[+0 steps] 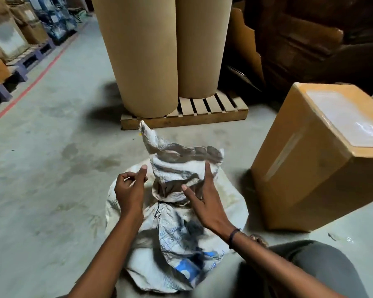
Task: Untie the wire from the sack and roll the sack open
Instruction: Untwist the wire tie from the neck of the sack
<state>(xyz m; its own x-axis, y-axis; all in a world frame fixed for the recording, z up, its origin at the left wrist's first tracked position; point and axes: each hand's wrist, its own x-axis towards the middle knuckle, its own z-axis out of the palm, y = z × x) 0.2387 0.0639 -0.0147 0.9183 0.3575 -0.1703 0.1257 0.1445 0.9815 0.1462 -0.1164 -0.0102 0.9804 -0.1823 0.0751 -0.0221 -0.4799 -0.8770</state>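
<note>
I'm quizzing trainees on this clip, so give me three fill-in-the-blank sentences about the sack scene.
1. The thin dark wire is still ____ around the neck of the white woven sack.
2. The tall brown paper rolls stand on a wooden ____.
3. The right hand rests on the ____.

Answers: tied; pallet; sack

Bare concrete floor (52, 168) lay open left of the sack (177, 222), cardboard box (306, 168) crowded its right, pallet (185, 117) with 2 paper rolls (159, 50) blocked beyond it
</note>
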